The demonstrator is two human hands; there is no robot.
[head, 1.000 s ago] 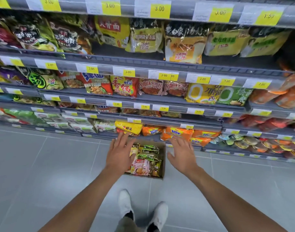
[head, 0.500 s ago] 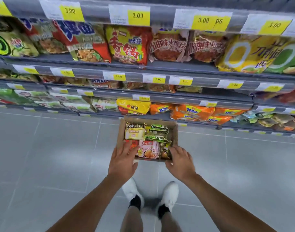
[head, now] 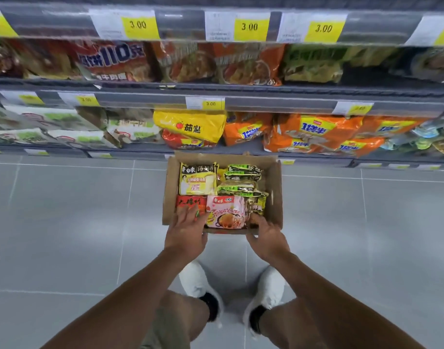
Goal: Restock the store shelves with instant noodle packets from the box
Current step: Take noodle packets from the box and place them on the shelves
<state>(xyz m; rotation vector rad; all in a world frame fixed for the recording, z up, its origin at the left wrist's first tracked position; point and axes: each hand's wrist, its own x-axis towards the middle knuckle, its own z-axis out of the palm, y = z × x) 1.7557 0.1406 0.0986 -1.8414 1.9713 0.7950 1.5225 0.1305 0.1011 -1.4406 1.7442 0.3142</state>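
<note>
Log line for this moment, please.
phase: hands in box, nothing lifted | left hand: fingers on red packet | right hand: beside pink packet, grip unclear | box: on floor

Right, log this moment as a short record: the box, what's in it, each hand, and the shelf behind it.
Box: open cardboard box on the floor, in front of the bottom shelf
Contents: yellow-white packet, green packets, red packet, pink packet
Left hand: fingers spread on the red packet, no grip visible
Right hand: fingers at the box's near right corner; grip unclear
Shelf stock: yellow packet, orange packets
Progress: no packet lifted out yet
</note>
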